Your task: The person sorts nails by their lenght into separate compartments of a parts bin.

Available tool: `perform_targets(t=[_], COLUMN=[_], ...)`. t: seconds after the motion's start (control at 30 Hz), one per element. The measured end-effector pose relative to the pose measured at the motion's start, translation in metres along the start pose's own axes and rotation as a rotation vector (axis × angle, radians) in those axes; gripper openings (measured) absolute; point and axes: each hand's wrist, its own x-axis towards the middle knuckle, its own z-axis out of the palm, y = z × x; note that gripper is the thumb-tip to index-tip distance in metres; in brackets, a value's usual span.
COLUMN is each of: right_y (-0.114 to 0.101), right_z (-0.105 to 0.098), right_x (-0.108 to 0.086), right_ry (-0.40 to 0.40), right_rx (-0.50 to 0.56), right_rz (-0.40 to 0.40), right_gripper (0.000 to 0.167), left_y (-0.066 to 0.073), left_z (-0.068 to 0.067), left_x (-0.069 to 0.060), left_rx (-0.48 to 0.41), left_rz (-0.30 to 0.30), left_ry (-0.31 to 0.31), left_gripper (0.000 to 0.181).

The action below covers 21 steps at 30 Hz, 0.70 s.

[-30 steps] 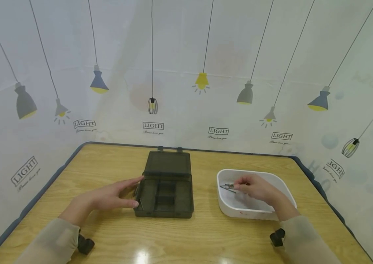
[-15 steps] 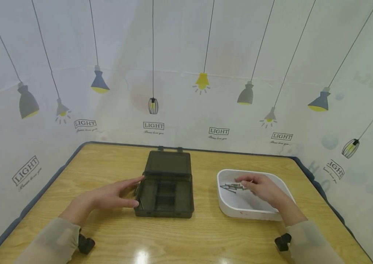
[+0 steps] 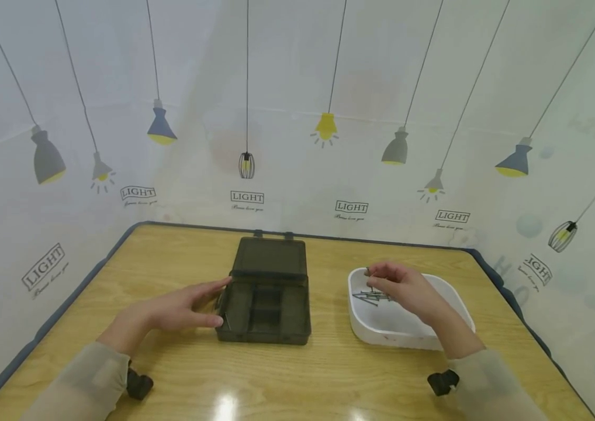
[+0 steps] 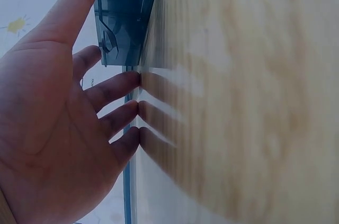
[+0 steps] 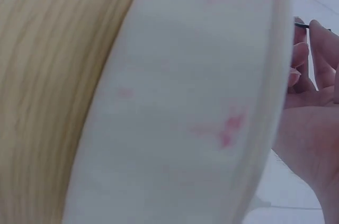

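My left hand [image 3: 184, 307] lies against the left side of an open dark see-through compartment box [image 3: 292, 318], thumb near its front corner, fingers spread. In the left wrist view, that box [image 4: 124, 12] stands beyond the fingers, some fingertips on the table. One thin metal screw [image 3: 227, 321] lies in the left compartment. Over the white tub [image 3: 408, 339], my right hand [image 3: 408, 289] pinches a screw [image 3: 368, 271] between thumb and fingertip. The right wrist view shows that screw [image 5: 302, 25] as a dark sliver. Several loose screws [image 3: 372, 297] lie below; their threads are too small to see.
Box and tub stand apart on a wooden table [image 3: 276, 380] with a dark blue edge [image 3: 329, 237]. A white sheet printed with lamps [image 3: 297, 70] surrounds the table's back and sides. The tub's wall [image 5: 175, 102] fills much of the right wrist view.
My right hand has shifted left and up from the pile, and a screw now shows raised between its fingertips. My left hand stays at the box.
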Motion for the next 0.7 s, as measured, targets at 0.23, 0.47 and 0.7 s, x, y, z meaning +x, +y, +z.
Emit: perform_targets(t=[0.23,0.47,0.7], right_y=[-0.028,-0.044,-0.059], right_z=[0.017,0.036,0.060], right_x=[0.004,0.013,0.024], right_ry=[0.003,-0.047,-0.099], right_rx=[0.087,0.149,0.201], right_rz=[-0.047,-0.117,-0.126], right_gripper=[0.033,0.029,0.023], left_y=[0.000,-0.001,-0.001], left_z=[-0.001,0.000,0.000], left_x=[0.001,0.002,0.001], left_rx=[-0.027,-0.026,-0.023], left_rz=[-0.012,-0.017,-0.025], left_ry=[-0.012,-0.012,-0.011], left_gripper=[0.096,0.096,0.096])
